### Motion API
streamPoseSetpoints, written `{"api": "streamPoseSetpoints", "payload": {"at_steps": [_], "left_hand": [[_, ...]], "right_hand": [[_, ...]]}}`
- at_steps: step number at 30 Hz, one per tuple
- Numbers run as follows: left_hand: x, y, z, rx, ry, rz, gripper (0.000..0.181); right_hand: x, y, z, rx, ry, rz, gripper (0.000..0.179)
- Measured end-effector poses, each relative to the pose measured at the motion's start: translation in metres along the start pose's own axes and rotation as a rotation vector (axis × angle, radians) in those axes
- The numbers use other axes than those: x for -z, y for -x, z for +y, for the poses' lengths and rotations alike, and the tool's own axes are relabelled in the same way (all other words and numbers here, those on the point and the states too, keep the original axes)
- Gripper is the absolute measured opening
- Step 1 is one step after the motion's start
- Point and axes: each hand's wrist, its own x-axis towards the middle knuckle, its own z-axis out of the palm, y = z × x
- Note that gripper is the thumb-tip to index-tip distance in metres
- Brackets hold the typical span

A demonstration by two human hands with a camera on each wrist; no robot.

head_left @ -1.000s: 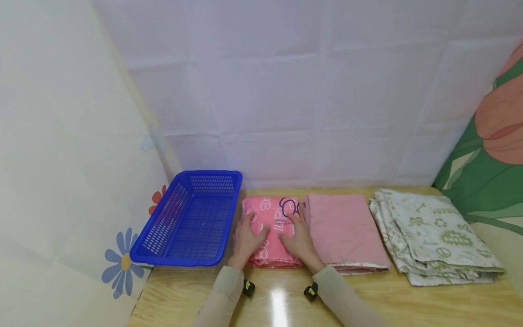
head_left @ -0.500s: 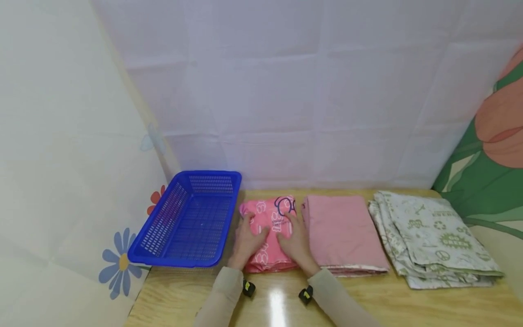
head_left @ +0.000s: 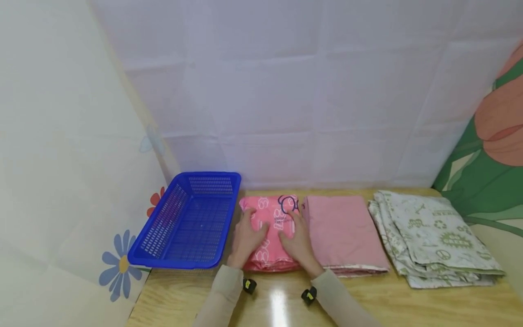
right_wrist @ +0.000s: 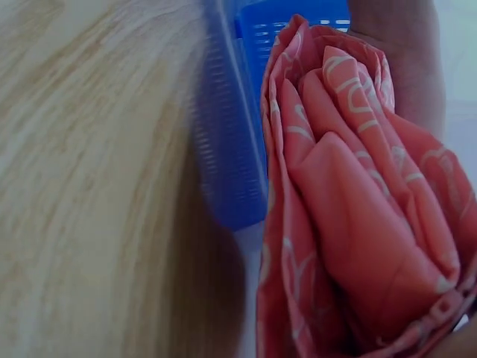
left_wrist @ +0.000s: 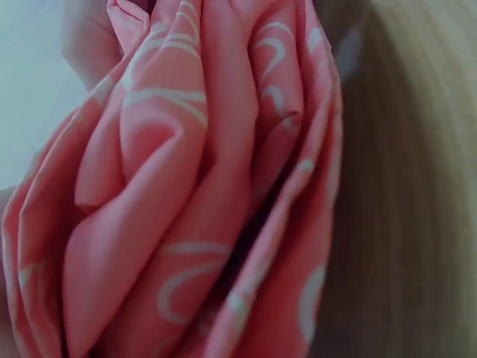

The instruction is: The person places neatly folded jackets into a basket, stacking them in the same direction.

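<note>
A folded pink cloth [head_left: 271, 222] with white outline prints and a dark blue motif lies between my two hands on the table. My left hand [head_left: 245, 240] grips its left side, thumb over the top. On the opposite side my right hand [head_left: 300, 240] holds it the same way, fingers along the edge. In the left wrist view the pink cloth [left_wrist: 171, 186] shows bunched, loose folds at its near end. The right wrist view shows the same cloth [right_wrist: 365, 209] with its layers bulging; the undersides of the fingers are mostly hidden.
A blue plastic basket [head_left: 226, 236] with slotted walls stands at the left, close to my left hand. Right of the pink cloth lies a plain pink folded cloth [head_left: 343, 231], then a white-and-green printed folded cloth [head_left: 437, 231]. A white sheet [head_left: 261, 91] hangs behind.
My hands have closed in on the printed pink cloth, squeezing it narrower and shifting it slightly left. It tilted half a second ago and now sits straighter. Basket and other cloths stay put.
</note>
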Motion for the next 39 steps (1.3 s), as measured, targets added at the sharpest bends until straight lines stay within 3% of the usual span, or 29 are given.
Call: {"api": "streamPoseSetpoints", "payload": {"at_steps": [11, 20, 26, 34, 39], "left_hand": [[0.021, -0.008, 0.015, -0.148, -0.096, -0.003, 0.069], [0.029, -0.01, 0.019, -0.199, -0.122, -0.003, 0.07], [0.045, -0.014, 0.027, -0.205, -0.056, -0.028, 0.067], [0.085, -0.024, 0.035, -0.148, 0.158, -0.177, 0.058], [0.101, -0.027, 0.034, -0.146, 0.228, -0.224, 0.06]], "right_hand": [[0.019, -0.011, -0.018, 0.0, -0.084, 0.031, 0.073], [0.024, -0.012, -0.028, -0.008, -0.133, 0.044, 0.07], [0.031, -0.016, -0.037, 0.004, -0.12, 0.016, 0.069], [0.046, -0.024, -0.055, 0.016, -0.155, -0.036, 0.069], [0.051, -0.026, -0.064, 0.043, -0.182, -0.071, 0.067]]}}
